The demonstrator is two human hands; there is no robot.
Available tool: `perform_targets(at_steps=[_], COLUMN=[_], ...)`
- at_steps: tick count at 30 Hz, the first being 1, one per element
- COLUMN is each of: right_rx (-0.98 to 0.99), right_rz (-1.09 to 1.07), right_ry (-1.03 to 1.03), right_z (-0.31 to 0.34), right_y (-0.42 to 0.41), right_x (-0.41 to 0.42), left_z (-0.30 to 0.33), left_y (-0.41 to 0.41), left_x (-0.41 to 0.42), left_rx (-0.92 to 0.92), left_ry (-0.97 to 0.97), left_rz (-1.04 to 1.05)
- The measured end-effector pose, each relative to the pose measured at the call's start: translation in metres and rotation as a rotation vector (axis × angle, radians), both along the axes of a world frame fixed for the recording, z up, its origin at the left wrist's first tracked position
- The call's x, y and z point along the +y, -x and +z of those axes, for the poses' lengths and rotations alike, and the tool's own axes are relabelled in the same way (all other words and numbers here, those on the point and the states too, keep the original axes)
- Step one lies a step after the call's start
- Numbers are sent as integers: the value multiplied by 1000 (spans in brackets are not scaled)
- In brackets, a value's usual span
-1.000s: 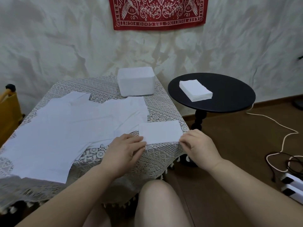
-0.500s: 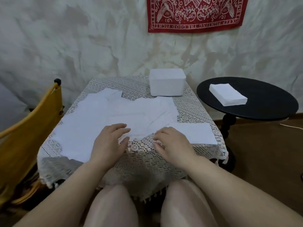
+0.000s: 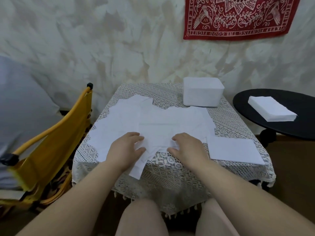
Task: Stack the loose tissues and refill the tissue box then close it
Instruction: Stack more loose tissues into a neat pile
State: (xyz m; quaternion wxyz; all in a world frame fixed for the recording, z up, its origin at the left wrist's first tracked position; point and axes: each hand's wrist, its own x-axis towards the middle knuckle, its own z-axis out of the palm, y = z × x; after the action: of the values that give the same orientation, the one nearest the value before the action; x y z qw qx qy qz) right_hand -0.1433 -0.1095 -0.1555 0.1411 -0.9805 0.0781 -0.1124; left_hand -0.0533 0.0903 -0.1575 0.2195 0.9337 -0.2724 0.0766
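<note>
Several loose white tissues [image 3: 153, 120] lie spread over the lace-covered table [image 3: 170, 169]. My left hand [image 3: 126, 149] and my right hand [image 3: 185, 147] rest on the near edge of that spread, fingers bent, each touching a side of one tissue [image 3: 158, 142]. A single folded tissue [image 3: 233, 150] lies flat at the table's right front. The white tissue box [image 3: 202, 93] stands at the back right of the table. A neat stack of tissues [image 3: 272, 110] sits on the black round side table [image 3: 303, 123].
A yellow chair [image 3: 51, 147] stands close to the table's left side. A red printed cloth [image 3: 237, 16] hangs on the wall behind. My knees are under the table's front edge.
The view has swung left. Both hands left the folded tissue at the right front and moved left onto the spread of loose tissues.
</note>
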Motion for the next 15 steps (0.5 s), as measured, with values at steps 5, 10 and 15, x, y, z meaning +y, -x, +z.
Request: perform_targets(at_steps=[5,10,15], right_rx=[-18,-45,-143], right_rz=[-4,21,83], right_ry=[90,66,21], right_z=[-4,-7,-7], right_y=[0,-3,1], right_x=[0,-3,-5], left_z=[-12,-3,17], left_y=[-2,0,2], left_x=[2,1,2], left_rx=[-85,-80,37], left_ry=[87,181,332], left_rz=[18,2,10])
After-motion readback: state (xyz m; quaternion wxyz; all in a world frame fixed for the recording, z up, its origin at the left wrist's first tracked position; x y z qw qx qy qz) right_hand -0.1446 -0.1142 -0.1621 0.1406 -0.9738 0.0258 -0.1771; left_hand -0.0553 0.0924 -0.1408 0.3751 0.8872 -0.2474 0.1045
